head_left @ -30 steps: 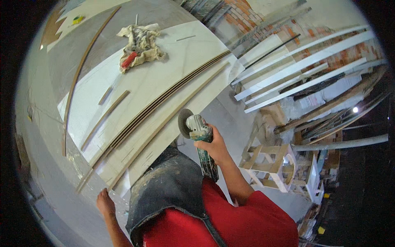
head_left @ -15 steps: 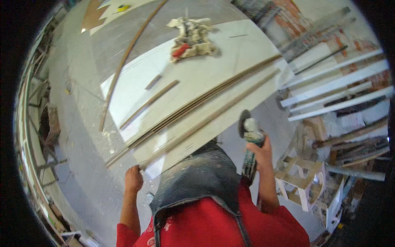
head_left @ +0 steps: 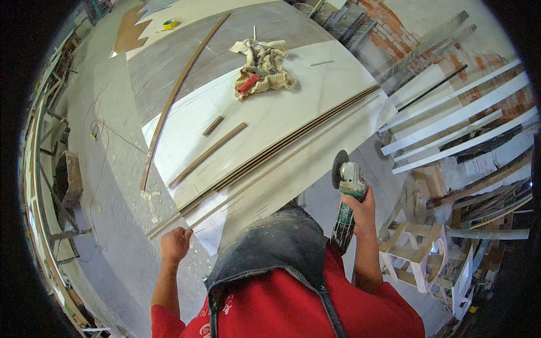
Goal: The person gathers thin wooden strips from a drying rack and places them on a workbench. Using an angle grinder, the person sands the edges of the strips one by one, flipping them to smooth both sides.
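Note:
My left hand (head_left: 176, 245) is closed on the near left end of a long thin wooden strip (head_left: 204, 218). That strip runs diagonally across the white board (head_left: 270, 198), just in front of a bundle of long brown strips (head_left: 265, 155). Off the board's front edge, on the right, my right hand (head_left: 364, 206) grips the body of a green and grey angle grinder (head_left: 350, 179). Its dark disc (head_left: 339, 168) points up and away from me, apart from the strips. I cannot tell whether the disc is spinning.
Two shorter strips (head_left: 208, 153) (head_left: 212, 125) and a crumpled cloth (head_left: 264, 65) with a red object lie on the board. A long strip (head_left: 183, 84) crosses its left side. Yellow tape (head_left: 169, 25) lies far back. White bars (head_left: 462, 121) and a small wooden stand (head_left: 416, 248) are at right.
The held strip has shifted closer to the bundle and now shows a narrower face. My left hand moved slightly left and down. The grinder stays in my right hand, tilted a little differently.

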`<state>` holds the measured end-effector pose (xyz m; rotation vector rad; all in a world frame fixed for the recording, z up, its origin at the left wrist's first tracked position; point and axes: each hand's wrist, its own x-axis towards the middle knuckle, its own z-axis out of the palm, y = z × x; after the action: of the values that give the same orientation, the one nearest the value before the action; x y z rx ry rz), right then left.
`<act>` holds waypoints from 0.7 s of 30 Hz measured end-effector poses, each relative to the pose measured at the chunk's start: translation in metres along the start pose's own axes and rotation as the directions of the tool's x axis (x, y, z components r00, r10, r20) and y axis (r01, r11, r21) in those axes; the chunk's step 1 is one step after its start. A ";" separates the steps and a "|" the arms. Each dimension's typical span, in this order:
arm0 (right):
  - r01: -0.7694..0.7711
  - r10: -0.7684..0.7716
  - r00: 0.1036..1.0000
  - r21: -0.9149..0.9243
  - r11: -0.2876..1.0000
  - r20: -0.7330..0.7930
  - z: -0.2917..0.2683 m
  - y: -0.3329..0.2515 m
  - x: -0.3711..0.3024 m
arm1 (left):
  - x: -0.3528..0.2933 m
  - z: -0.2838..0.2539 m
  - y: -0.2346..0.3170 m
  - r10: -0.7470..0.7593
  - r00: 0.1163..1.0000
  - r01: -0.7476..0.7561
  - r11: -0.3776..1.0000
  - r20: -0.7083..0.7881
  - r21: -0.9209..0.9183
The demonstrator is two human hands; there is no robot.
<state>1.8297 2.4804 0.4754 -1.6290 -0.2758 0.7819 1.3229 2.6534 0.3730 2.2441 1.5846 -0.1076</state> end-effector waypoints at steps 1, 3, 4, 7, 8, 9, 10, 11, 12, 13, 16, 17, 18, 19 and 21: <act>0.005 -0.005 1.000 0.006 1.000 -0.014 0.002 -0.002 -0.003 | 0.004 -0.006 0.000 -0.023 1.000 0.023 1.000 0.011 0.016; 0.016 -0.014 0.999 0.024 1.000 -0.044 0.006 -0.002 -0.005 | 0.023 -0.018 0.003 -0.067 0.997 0.066 0.996 0.029 0.054; 0.008 -0.007 0.999 0.023 1.000 -0.044 0.007 0.000 -0.005 | 0.031 -0.025 0.002 -0.074 0.996 0.071 0.996 0.045 0.056; -0.005 0.005 0.999 0.021 1.000 -0.038 0.002 0.006 -0.006 | 0.058 -0.017 -0.018 -0.007 1.000 0.007 1.000 -0.022 0.023; 0.007 -0.006 0.999 0.025 1.000 -0.036 0.002 0.008 -0.007 | 0.068 -0.019 -0.017 -0.036 0.999 0.036 0.999 -0.002 0.028; 0.019 -0.018 0.999 0.029 0.999 -0.034 0.001 0.010 -0.007 | 0.078 -0.020 -0.015 -0.066 0.998 0.065 0.997 0.017 0.034; -0.015 0.015 1.000 0.008 1.000 -0.017 -0.002 0.009 -0.008 | 0.087 -0.021 -0.014 -0.078 0.997 0.078 0.997 0.023 0.014; -0.005 0.006 0.999 0.012 1.000 -0.037 -0.002 0.011 -0.008 | 0.092 -0.021 -0.016 -0.099 0.995 0.099 0.995 0.026 -0.004; 0.004 -0.004 0.998 0.015 1.000 -0.056 -0.002 0.013 -0.008 | 0.098 -0.020 -0.019 -0.121 0.992 0.121 0.992 0.029 -0.022; 0.007 -0.006 0.997 0.018 1.000 -0.072 -0.003 0.016 -0.007 | 0.105 -0.017 -0.026 -0.116 0.993 0.116 0.993 0.038 -0.012; -0.010 0.011 0.998 0.013 1.000 -0.057 -0.006 0.016 -0.008 | 0.118 -0.019 -0.025 -0.144 0.986 0.150 0.987 0.088 -0.063; -0.005 0.005 0.998 -0.007 1.000 -0.065 -0.007 0.014 -0.008 | 0.118 -0.020 -0.018 -0.136 0.991 0.131 0.975 -0.014 -0.178; -0.023 0.021 0.996 -0.018 1.000 -0.082 -0.009 0.017 -0.007 | 0.121 -0.021 -0.017 -0.149 0.989 0.147 0.976 -0.006 -0.161; -0.021 0.019 0.997 -0.019 1.000 -0.079 -0.008 0.016 -0.007 | 0.124 -0.021 -0.017 -0.160 0.987 0.158 0.977 -0.001 -0.145; -0.018 0.016 0.997 -0.021 1.000 -0.075 -0.006 0.016 -0.006 | 0.124 -0.017 -0.021 -0.114 0.991 0.104 0.984 -0.063 -0.143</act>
<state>1.8249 2.4683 0.4628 -1.6791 -0.2177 0.7312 1.3454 2.7757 0.3482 2.0758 1.6972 0.0523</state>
